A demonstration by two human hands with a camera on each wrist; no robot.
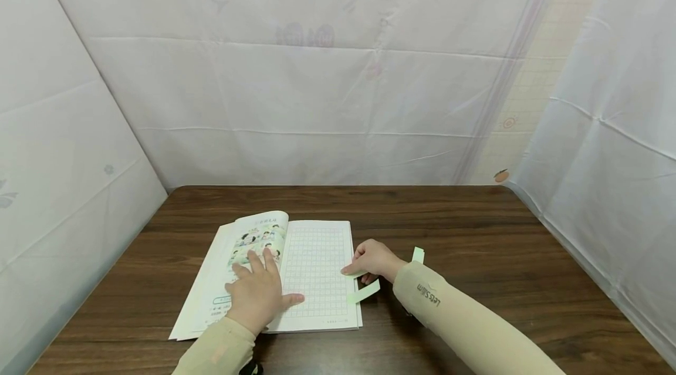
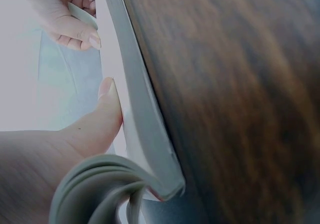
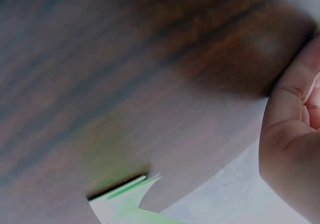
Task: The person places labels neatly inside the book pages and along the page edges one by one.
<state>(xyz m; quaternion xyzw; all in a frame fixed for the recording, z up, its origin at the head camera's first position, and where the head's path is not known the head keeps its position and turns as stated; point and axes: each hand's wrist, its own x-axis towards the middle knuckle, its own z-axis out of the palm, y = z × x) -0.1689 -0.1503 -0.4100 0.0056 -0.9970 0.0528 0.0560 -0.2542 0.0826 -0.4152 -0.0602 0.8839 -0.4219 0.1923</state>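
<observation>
An open book (image 1: 317,257) lies on the table, an illustrated page on its left and a grid-ruled page on its right. My left hand (image 1: 256,296) rests spread on it, fingers over the left page and thumb on the grid page. In the left wrist view, that thumb (image 2: 102,114) lies along the book near its thick lower edge. At the right margin my right hand (image 1: 374,260) pinches a light green sticky note (image 1: 356,274), thumb against the page. Just below, a second green sticky note (image 1: 365,291) sticks out past the page edge.
A small green sticky pad (image 1: 418,254) is partly hidden behind my right wrist. The dark wood table (image 1: 475,228) meets white hanging sheets (image 1: 338,99) at its back and sides.
</observation>
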